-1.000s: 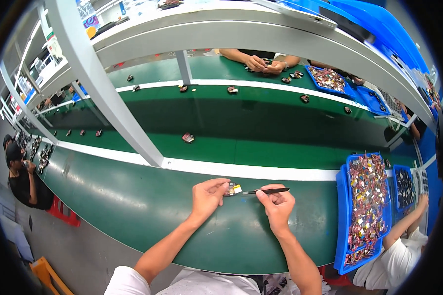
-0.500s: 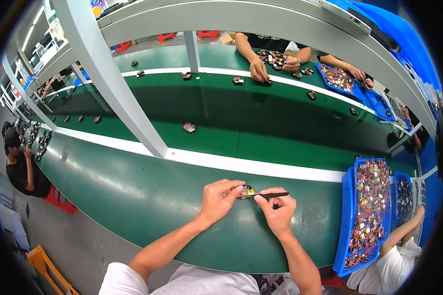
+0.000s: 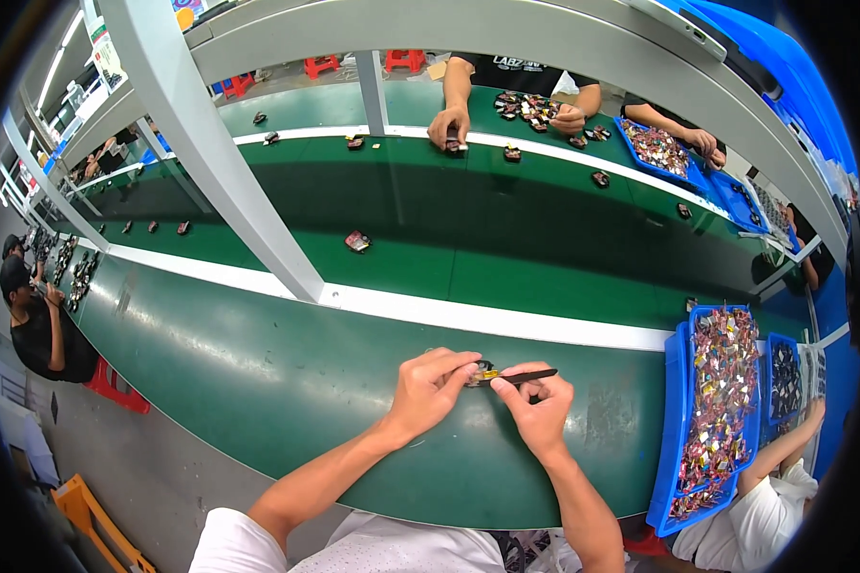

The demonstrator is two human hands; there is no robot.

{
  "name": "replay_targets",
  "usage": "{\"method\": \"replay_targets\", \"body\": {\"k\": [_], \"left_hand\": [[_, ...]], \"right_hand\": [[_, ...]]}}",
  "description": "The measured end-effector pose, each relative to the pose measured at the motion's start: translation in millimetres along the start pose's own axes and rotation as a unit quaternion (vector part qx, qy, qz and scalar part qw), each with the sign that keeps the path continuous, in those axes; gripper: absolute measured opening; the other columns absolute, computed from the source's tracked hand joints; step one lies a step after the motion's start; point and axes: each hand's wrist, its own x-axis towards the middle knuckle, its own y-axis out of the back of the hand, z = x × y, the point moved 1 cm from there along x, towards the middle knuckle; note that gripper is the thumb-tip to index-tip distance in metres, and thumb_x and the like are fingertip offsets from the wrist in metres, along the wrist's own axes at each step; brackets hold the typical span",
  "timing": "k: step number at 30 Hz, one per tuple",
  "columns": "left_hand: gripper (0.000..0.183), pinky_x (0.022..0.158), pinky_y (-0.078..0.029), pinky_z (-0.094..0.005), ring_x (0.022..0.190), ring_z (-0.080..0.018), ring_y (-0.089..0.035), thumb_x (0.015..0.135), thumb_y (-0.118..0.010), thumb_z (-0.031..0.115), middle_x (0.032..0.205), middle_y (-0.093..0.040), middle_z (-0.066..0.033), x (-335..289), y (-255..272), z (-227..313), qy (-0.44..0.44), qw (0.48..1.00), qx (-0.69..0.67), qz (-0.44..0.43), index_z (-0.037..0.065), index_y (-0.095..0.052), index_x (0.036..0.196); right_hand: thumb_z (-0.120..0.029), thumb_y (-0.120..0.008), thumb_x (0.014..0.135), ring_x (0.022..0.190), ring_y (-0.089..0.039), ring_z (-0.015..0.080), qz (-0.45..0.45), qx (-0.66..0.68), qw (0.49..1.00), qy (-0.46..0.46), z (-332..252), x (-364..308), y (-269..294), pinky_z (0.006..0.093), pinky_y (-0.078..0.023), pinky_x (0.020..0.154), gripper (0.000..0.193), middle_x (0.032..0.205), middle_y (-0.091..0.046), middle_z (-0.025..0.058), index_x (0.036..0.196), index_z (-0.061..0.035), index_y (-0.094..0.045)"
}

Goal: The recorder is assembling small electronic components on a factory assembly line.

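Above the near green worktop (image 3: 258, 353), my left hand (image 3: 428, 390) pinches the left side of a small black device (image 3: 484, 369) with a yellow piece in it. My right hand (image 3: 537, 409) is closed around a slim black tool (image 3: 527, 376), which looks like tweezers. Its working end meets the device's right side, while the other end sticks out to the right past my fingers. My fingers partly cover the device, so its inner details are too small to make out.
To the right, a blue tray (image 3: 674, 430) holds many small parts with red wires, beside a smaller blue bin (image 3: 784, 368) of dark parts. Beyond a white rail (image 3: 487, 323), a green conveyor (image 3: 401, 277) carries scattered devices. A grey post (image 3: 210, 143) rises at left. Co-workers sit opposite and alongside.
Devices on the conveyor have shifted slightly left. Across from me, a co-worker's hand has moved left with a device, leaving another on the rail. My hands have barely moved.
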Motion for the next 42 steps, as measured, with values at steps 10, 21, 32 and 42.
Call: {"method": "replay_targets", "body": {"k": [10,21,32,42], "left_hand": [[0.019,0.053,-0.045,-0.0272,0.060,-0.0131,-0.058,0.090,-0.074,0.002,0.083,-0.072,-0.0093,-1.1,-2.3,-1.6,-0.030,0.999,-0.017,-0.002,0.002,-0.076,0.109],[0.019,0.051,-0.045,-0.0265,0.058,-0.0127,-0.059,0.090,-0.073,0.001,0.084,-0.072,-0.0103,-1.6,-2.4,-2.4,-0.026,0.999,-0.023,-0.006,0.000,-0.076,0.109],[0.028,0.045,-0.047,-0.0231,0.056,-0.0122,-0.065,0.102,-0.064,0.014,0.086,-0.070,-0.0110,0.8,1.6,-10.8,0.201,0.937,-0.266,-0.103,-0.008,-0.069,0.119],[0.027,0.047,-0.051,-0.0248,0.060,-0.0137,-0.067,0.102,-0.064,0.011,0.088,-0.070,-0.0119,0.3,1.4,-9.1,0.206,0.932,-0.283,-0.093,-0.007,-0.068,0.121]], "right_hand": [[0.008,-0.074,0.087,0.073,-0.067,0.0087,-0.023,0.141,0.984,-0.106,2.5,2.7,3.0,0.0191,-0.052,0.063,0.011,0.084,-0.070,0.0071,0.095,0.0045,-0.067],[0.009,-0.074,0.088,0.076,-0.070,0.0105,-0.035,0.151,0.981,-0.118,2.0,2.6,2.7,0.0205,-0.054,0.065,0.012,0.087,-0.071,0.0085,0.096,0.0048,-0.067],[0.005,-0.078,0.085,0.059,-0.052,0.0010,0.000,0.129,0.991,-0.047,-1.0,-1.0,2.4,0.0179,-0.037,0.051,0.012,0.078,-0.068,0.0021,0.093,0.0026,-0.070],[-0.001,-0.085,0.079,0.045,-0.036,0.0008,0.045,-0.031,0.995,0.082,-11.1,-4.0,-4.5,0.0225,-0.024,0.044,0.011,0.059,-0.060,-0.0036,0.086,-0.0032,-0.077]]}}
